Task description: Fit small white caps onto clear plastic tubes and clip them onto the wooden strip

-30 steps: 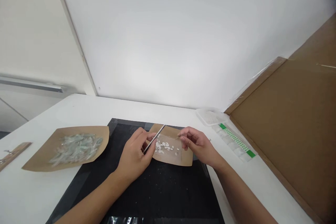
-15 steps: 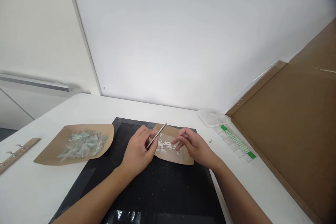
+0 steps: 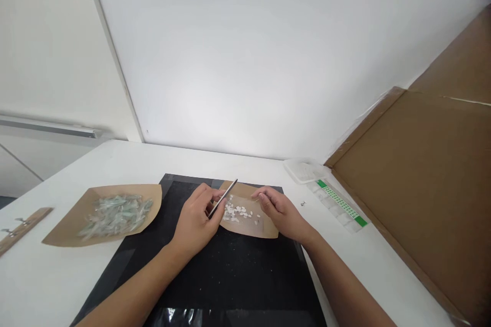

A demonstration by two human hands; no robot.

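My left hand [image 3: 196, 218] is closed on a thin flat dark piece with a pale edge [image 3: 230, 187], gripped between thumb and fingers and seen nearly edge-on, tilted up to the right. Just right of it, my right hand [image 3: 281, 210] has its fingers curled, thumb and forefinger together; whatever they may hold is too small to make out. Beneath and between both hands lies a brown paper tray [image 3: 245, 232] with many small white oval pieces [image 3: 238, 210] scattered in it.
A black mat [image 3: 230, 276] lies on the white table. To the left are a brown tray [image 3: 61, 230] of clear and greenish plastic pieces and a wooden strip with metal hooks [image 3: 26, 227]. At right are a green-labelled clear case [image 3: 341, 203], a translucent lid [image 3: 303, 171] and a cardboard panel [image 3: 414, 173].
The fingers of my right hand have drawn together from a looser spread above the white pieces. My left hand keeps its hold on the flat piece. The whole view has shifted slightly.
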